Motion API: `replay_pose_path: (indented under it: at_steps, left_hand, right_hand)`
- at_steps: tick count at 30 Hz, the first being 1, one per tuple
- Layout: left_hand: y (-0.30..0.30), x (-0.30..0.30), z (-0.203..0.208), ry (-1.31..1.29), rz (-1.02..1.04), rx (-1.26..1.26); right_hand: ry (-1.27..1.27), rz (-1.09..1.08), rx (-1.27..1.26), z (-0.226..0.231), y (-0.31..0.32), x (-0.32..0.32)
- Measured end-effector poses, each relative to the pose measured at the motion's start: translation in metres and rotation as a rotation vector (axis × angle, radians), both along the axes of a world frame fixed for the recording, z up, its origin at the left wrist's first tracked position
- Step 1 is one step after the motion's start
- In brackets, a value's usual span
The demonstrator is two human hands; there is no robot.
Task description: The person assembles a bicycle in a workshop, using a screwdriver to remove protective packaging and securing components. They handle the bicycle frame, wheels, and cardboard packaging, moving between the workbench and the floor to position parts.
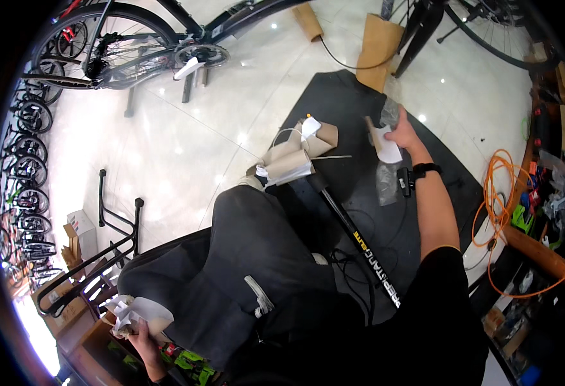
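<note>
At the lower left my left hand (142,341) is closed around a bundle of crumpled white and brown packing paper (151,313). My right hand (406,132) reaches out over the black mat (446,161), gripping a curled piece of brown and white cardboard (385,147). Clear plastic wrap (386,183) shows above and below that piece. Left of it, beside my knee, lie more bent cardboard wrappings (295,164) with white paper on them. A black repair-stand post (353,235) with printed lettering slants across the mat near my leg.
A bicycle (196,55) stands at the far left, and part of another wheel (501,38) shows far right. Brown cardboard (380,48) lies beyond the mat. An orange hose (504,193) hangs coiled on the right. A black tubular frame (112,238) is at the left.
</note>
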State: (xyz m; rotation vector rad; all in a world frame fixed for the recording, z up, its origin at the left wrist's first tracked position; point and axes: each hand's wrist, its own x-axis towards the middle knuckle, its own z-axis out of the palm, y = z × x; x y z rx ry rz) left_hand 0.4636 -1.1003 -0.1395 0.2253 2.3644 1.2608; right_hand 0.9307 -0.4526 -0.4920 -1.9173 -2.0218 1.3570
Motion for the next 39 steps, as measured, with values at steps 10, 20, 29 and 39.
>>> replay_pose_path:
  at_steps: [10,20,29,39]
  left_hand:
    - [-0.007,0.007,-0.005,-0.013,0.039,0.093]
    - [-0.003,0.013,-0.01,0.037,0.028,0.034]
    - [0.019,0.015,-0.007,0.024,0.033,0.034]
    - [0.024,0.018,-0.009,0.029,0.051,0.044]
  right_hand:
    - [-0.409,-0.003,0.185,-0.073,0.014,-0.027]
    - [-0.565,0.256,0.03,-0.053,-0.067,0.044]
    - [-0.046,0.792,0.138,0.121,-0.086,-0.037]
    - [-0.067,1.009,0.432,0.059,-0.113,-0.233]
